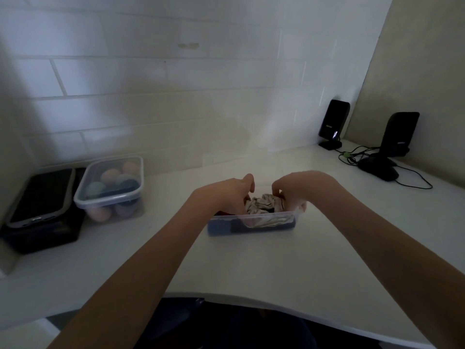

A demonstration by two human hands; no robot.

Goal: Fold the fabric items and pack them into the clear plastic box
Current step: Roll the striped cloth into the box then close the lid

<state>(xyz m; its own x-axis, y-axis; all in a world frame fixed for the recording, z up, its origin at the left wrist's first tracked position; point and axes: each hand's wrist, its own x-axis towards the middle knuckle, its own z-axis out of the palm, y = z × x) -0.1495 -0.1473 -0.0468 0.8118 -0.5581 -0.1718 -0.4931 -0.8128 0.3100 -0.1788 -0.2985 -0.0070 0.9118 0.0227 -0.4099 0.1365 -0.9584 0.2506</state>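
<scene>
A clear plastic box (251,219) stands in the middle of the white desk. Inside it lies a crumpled pale fabric with dark stripes (263,204), above darker blue fabric (221,229) seen through the front wall, and a strip of red fabric shows by the left wrist. My left hand (230,195) reaches into the box's left side, fingers curled down onto the pale fabric. My right hand (295,191) is at the box's right side, fingertips pinching the same fabric. The far wall of the box is hidden behind both hands.
A lidded clear container (110,190) with coloured balls stands at the left, beside a phone (40,195) lying on a black box. Two black speakers (333,123) (400,133), a mouse (378,168) and cables occupy the back right. The desk's curved front edge (276,302) is near me.
</scene>
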